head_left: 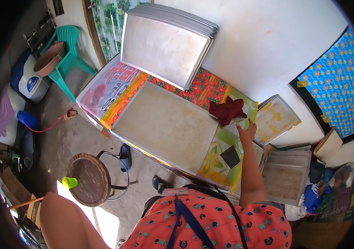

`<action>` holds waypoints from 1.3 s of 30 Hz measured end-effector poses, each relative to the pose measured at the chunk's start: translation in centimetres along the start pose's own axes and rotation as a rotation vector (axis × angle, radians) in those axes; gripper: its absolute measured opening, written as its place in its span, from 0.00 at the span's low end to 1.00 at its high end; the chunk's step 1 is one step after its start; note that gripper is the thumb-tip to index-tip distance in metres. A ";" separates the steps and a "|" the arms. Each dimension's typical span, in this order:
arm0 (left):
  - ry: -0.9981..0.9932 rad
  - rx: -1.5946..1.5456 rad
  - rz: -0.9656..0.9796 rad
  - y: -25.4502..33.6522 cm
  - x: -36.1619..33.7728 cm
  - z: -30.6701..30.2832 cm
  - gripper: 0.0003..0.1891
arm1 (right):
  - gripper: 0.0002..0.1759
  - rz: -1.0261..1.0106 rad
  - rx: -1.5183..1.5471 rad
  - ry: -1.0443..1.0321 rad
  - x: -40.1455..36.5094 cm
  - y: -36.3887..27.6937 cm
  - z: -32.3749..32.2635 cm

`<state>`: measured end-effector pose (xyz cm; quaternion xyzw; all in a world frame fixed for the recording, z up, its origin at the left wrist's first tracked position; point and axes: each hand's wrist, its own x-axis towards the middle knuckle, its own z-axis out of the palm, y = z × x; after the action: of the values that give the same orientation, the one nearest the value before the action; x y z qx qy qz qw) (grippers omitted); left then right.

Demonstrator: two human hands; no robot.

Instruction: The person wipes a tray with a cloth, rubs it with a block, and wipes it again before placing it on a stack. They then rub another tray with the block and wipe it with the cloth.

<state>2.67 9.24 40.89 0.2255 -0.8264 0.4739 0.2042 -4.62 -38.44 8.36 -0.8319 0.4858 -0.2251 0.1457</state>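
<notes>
My right hand (247,130) reaches over the right end of the table, fingers apart and holding nothing, just below a crumpled dark red cloth (228,111). A large flat metal tray (166,124) lies on the table to the left of the cloth. Below my hand rests a small dark square piece (230,156) on the green patterned cover. Behind the flat tray a stack of metal trays (164,43) stands tilted. My left hand is not in view; only a bent part of that arm shows at the lower left.
A round stool (88,180) with a lime green cup (70,182) stands left of me. More trays (286,174) lean at the right beside bags. A green chair (65,62) holding a brown basin (50,59) is at the upper left. Sandals lie on the floor.
</notes>
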 end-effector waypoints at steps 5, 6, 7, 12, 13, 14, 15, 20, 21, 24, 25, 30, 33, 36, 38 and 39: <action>0.002 -0.022 -0.004 0.3 1.2 0.7 0.31 | 0.48 0.044 -0.024 -0.033 -0.5 2.4 0.0; -0.002 -0.030 -0.007 0.5 1.4 1.0 0.31 | 0.49 0.042 -0.021 -0.035 -0.4 2.7 -0.2; -0.010 -0.030 -0.011 0.4 1.8 1.3 0.31 | 0.49 0.039 -0.015 -0.039 -0.3 3.1 -0.3; -0.044 -0.022 -0.037 0.3 4.6 3.4 0.31 | 0.49 0.018 0.006 -0.105 0.5 5.2 -0.1; -0.043 -0.018 -0.050 0.2 5.3 3.8 0.31 | 0.49 0.007 0.005 -0.122 0.4 5.9 -0.1; -0.043 -0.007 -0.065 0.3 6.0 4.3 0.31 | 0.48 -0.004 0.005 -0.139 0.3 6.6 -0.2; -0.046 0.001 -0.081 0.2 6.7 4.8 0.31 | 0.48 -0.009 0.025 -0.147 0.0 7.2 -0.4; 0.024 0.198 -0.320 2.4 8.8 5.7 0.30 | 0.46 -0.124 0.102 -0.188 -1.0 9.8 -1.4; 0.065 0.284 -0.462 3.8 8.0 5.7 0.30 | 0.45 -0.135 0.124 -0.203 -1.0 10.5 -1.8; 0.142 0.509 -1.103 11.2 2.4 7.9 0.30 | 0.44 -0.174 0.167 -0.245 -1.3 12.1 -2.6; 0.113 0.537 -1.395 14.7 0.4 9.4 0.30 | 0.44 -0.172 0.160 -0.244 -1.6 12.7 -3.0; -0.323 0.058 -2.683 41.7 -7.8 19.6 0.30 | 0.40 -0.262 0.224 -0.248 -1.6 16.5 -3.3; -0.603 -0.472 -2.985 53.5 -6.6 22.7 0.30 | 0.36 -0.268 0.298 -0.256 -2.5 15.6 -3.6; -0.597 -0.741 -3.148 56.9 -6.3 20.4 0.30 | 0.33 -0.329 0.354 -0.246 -3.7 13.8 -3.6; -1.106 -0.862 -2.978 56.7 -7.2 17.8 0.28 | 0.31 -0.399 0.358 -0.253 -4.2 12.6 -3.7; -1.358 -0.920 -2.849 56.5 -8.0 16.7 0.27 | 0.31 -0.403 0.381 -0.270 -4.8 11.9 -4.3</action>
<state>-24.92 21.41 -10.39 -0.8360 -0.0385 0.5346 -0.1171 -17.71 -40.09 5.45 -0.8916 0.2362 -0.2240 0.3149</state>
